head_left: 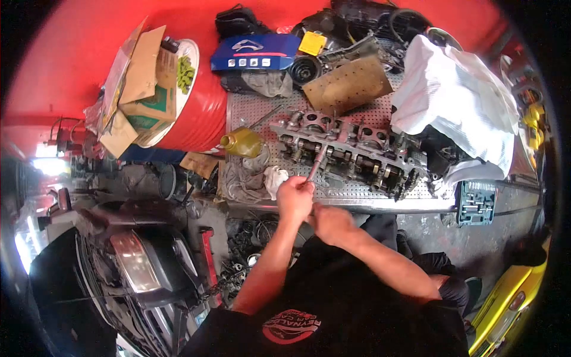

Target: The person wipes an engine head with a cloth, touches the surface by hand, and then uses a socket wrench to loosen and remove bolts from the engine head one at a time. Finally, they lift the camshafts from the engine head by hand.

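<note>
A cylinder head (363, 152) with its camshaft exposed lies on the perforated metal bench top. A socket wrench (317, 165) with a long shaft slants from my hands to the near side of the head, its tip among the camshaft parts. My left hand (295, 199) is closed around the wrench's near end. Just right of it and lower, my right hand (333, 225) is closed at the handle, slightly blurred; most of the handle is hidden by my fingers. A crumpled white rag (275, 179) lies beside my left hand, with a grey cloth (244, 181) farther left.
A yellow-brown plastic bottle (244, 143) stands left of the cylinder head. Behind are a brown plate (348, 85), a blue box (256, 52) and a white cloth (455, 101) over parts. A socket set case (476, 203) sits right; a red drum (199, 113) stands left.
</note>
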Demonstrator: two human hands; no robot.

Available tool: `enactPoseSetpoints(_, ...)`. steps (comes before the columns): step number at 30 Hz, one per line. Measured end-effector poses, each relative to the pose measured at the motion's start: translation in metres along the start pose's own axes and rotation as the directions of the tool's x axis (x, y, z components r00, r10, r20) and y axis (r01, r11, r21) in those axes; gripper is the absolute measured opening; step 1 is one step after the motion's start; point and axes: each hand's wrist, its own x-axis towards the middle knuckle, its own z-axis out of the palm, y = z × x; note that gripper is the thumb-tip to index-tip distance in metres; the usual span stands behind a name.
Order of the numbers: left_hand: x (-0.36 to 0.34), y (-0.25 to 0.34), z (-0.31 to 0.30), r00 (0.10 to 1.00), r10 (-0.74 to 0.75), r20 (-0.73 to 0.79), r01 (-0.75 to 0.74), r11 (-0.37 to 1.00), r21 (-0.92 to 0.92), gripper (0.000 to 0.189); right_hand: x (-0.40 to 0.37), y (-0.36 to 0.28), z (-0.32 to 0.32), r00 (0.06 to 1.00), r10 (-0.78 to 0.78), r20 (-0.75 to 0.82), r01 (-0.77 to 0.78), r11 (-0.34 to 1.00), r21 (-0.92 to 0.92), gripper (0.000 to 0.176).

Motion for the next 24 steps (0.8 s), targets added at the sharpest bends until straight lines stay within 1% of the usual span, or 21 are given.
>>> enactPoseSetpoints(1,-0.002,-0.001,-0.001,0.984,-0.164,0.073,0.179,0.941,-0.288,0.014,-0.012,-0.015,-0.031,0.996,0.089,0.003,-0.088,0.992,-0.095,0.032)
enactPoseSetpoints(2,-0.005,-0.001,-0.003,0.938,-0.288,0.191,0.346,0.772,-0.533,0.012,-0.016,-0.017,-0.046,0.996,0.073,0.053,-0.057,0.963,-0.265,0.035)
enactPoseSetpoints(3,-0.009,0.001,-0.004,0.868,-0.358,0.343,0.491,0.518,-0.701,0.01,-0.016,-0.022,-0.056,0.998,0.04,0.041,-0.026,0.953,-0.303,0.034)
enactPoseSetpoints(4,-0.016,0.004,-0.001,0.872,-0.358,0.333,0.474,0.447,-0.759,0.008,-0.015,-0.026,-0.065,1.0,0.01,0.026,0.0,0.94,-0.34,0.032)
enactPoseSetpoints(5,-0.016,0.004,-0.002,0.891,-0.356,0.28,0.431,0.478,-0.765,0.01,-0.013,-0.028,-0.071,1.0,-0.021,0.01,0.023,0.924,-0.382,0.03)
enactPoseSetpoints(7,-0.017,-0.002,-0.004,0.917,-0.362,0.167,0.35,0.529,-0.773,0.013,-0.003,-0.027,-0.063,0.997,-0.03,0.066,0.05,0.944,-0.325,0.026)
enactPoseSetpoints(8,-0.015,0.001,-0.008,0.942,-0.335,0.027,0.263,0.682,-0.682,0.012,0.002,-0.025,-0.058,0.994,-0.025,0.107,0.057,0.951,-0.305,0.026)
enactPoseSetpoints(9,-0.011,-0.003,-0.012,0.958,-0.285,-0.01,0.193,0.673,-0.714,0.011,0.008,-0.025,-0.054,0.989,-0.021,0.143,0.061,0.957,-0.284,0.026)
enactPoseSetpoints(11,-0.002,0.0,-0.023,0.967,-0.245,-0.068,0.149,0.761,-0.631,0.011,0.015,-0.029,-0.043,0.997,-0.023,0.073,0.039,0.973,-0.227,0.026)
enactPoseSetpoints(12,0.002,0.002,-0.023,0.967,-0.241,-0.084,0.143,0.786,-0.601,0.011,0.017,-0.03,-0.038,0.999,-0.024,0.041,0.031,0.981,-0.193,0.026)
enactPoseSetpoints(14,0.009,0.005,-0.027,0.966,-0.232,-0.116,0.137,0.836,-0.531,0.01,0.024,-0.03,-0.033,0.999,0.012,0.039,-0.004,0.982,-0.189,0.026)
enactPoseSetpoints(15,0.011,0.001,-0.026,0.967,-0.223,-0.121,0.125,0.835,-0.536,0.01,0.029,-0.03,-0.031,0.999,0.028,0.034,-0.021,0.982,-0.187,0.027)
enactPoseSetpoints(17,0.019,-0.005,-0.021,0.969,-0.192,-0.154,0.079,0.834,-0.546,0.01,0.035,-0.016,-0.018,1.0,0.01,0.01,-0.008,0.988,-0.154,0.024)
enactPoseSetpoints(18,0.018,-0.006,-0.022,0.975,-0.161,-0.153,0.061,0.855,-0.515,0.007,0.045,-0.009,-0.011,1.0,-0.019,-0.01,0.017,0.99,-0.141,0.023)
enactPoseSetpoints(19,0.018,-0.007,-0.024,0.959,0.027,-0.282,-0.088,0.975,-0.205,0.008,0.053,-0.006,-0.004,0.999,-0.044,0.019,0.044,0.999,-0.017,0.025)
enactPoseSetpoints(20,0.016,-0.009,-0.024,0.913,0.23,-0.336,-0.194,0.971,0.139,0.01,0.058,-0.002,0.005,0.997,-0.065,0.053,0.059,0.992,0.108,0.027)
enactPoseSetpoints(21,0.017,-0.009,-0.025,0.851,0.422,-0.313,-0.25,0.849,0.466,0.012,0.062,0.002,0.016,0.993,-0.079,0.089,0.057,0.972,0.229,0.03)
enactPoseSetpoints(22,0.021,-0.008,-0.031,0.851,0.437,-0.292,-0.247,0.822,0.513,0.013,0.072,0.004,0.034,0.993,-0.045,0.109,0.003,0.933,0.361,0.034)
enactPoseSetpoints(24,0.025,-0.002,-0.043,0.859,0.456,-0.235,-0.244,0.766,0.595,0.015,0.077,-0.006,0.029,0.994,-0.095,0.059,0.059,0.892,0.448,0.035)
